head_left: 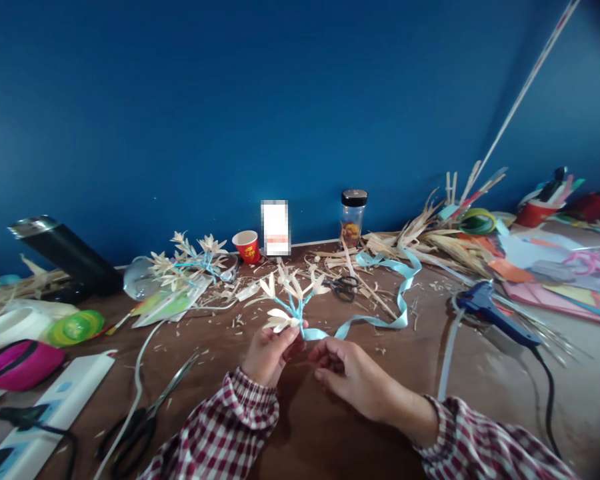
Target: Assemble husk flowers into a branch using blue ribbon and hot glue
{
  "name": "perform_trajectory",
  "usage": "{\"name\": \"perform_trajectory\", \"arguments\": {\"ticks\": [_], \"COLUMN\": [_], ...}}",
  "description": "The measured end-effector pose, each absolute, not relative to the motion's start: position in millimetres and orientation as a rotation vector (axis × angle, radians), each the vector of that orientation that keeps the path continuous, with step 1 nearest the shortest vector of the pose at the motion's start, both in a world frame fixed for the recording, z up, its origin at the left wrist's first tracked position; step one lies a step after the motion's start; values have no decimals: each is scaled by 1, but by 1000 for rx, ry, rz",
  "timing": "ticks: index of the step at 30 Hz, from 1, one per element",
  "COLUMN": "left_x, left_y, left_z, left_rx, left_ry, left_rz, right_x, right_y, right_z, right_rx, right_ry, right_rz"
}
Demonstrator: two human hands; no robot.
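Observation:
My left hand (275, 350) is closed around the lower stem of a handmade flower spray (294, 300), which stands upright above the fingers. It has cream petals, apparently dried husk, and branches wrapped in light blue. From the base of the stem, a light blue satin ribbon (375, 321) runs right and curls back across the table. Just right of the stem is my right hand (350, 373), its fingers half curled with a gap between thumb and fingertips. The ribbon passes along the upper edge of that hand, and I see nothing gripped in it.
Black-handled scissors (147, 413) lie left, beside a power strip (60, 407) and a white cord. A blue glue gun (497, 313) rests right. Behind are another flower spray (195, 260), a red paper cup (247, 247), a jar (353, 220), husk scraps and small scissors (344, 288).

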State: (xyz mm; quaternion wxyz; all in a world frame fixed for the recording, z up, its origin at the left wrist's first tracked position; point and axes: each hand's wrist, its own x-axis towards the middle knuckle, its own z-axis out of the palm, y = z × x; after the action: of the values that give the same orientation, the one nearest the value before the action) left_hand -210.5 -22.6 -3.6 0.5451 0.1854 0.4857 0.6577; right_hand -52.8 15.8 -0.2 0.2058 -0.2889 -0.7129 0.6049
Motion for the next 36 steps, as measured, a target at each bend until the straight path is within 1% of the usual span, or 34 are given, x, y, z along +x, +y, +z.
{"name": "perform_trajectory", "arguments": {"ticks": [3, 9, 11, 14, 15, 20, 23, 28, 31, 32, 33, 34, 36], "left_x": [-212, -213, -214, -214, -214, -219, -223, -225, -224, -224, -223, -222, -221], "left_y": [-22, -21, -20, -19, -19, -17, -15, -13, -13, -13, -13, -13, -13], "left_z": [-6, -6, -6, -6, -6, -7, -10, -12, -11, -11, -11, -11, -11], "left_rx": [433, 408, 398, 338, 313, 295, 283, 275, 266, 259, 255, 254, 259], "left_ry": [1152, 1213, 1210, 1182, 1176, 1187, 1228, 1279, 1287, 1287, 1283, 1276, 1257], "left_rz": [1562, 1634, 1637, 1615, 1610, 1636, 1677, 1712, 1719, 1712, 1706, 1701, 1702], "right_x": [-54, -41, -31, -18, -14, 0, 13, 55, 78, 81, 81, 76, 56], "right_y": [17, 16, 18, 22, 24, 22, 18, 34, 46, 48, 47, 44, 34], "right_z": [3, 18, 21, 21, 21, 29, 35, 38, 38, 37, 37, 36, 32], "right_rx": [-796, -719, -746, -826, -843, -789, -828, -1008, -1121, -1158, -1183, -1192, -1162], "right_ry": [-2075, -2411, -2414, -2334, -2337, -2547, -2578, -2599, -2524, -2470, -2420, -2379, -2316], "right_rz": [1633, 1350, 1404, 1618, 1642, 1486, 1423, 1200, 778, 683, 663, 716, 990]}}
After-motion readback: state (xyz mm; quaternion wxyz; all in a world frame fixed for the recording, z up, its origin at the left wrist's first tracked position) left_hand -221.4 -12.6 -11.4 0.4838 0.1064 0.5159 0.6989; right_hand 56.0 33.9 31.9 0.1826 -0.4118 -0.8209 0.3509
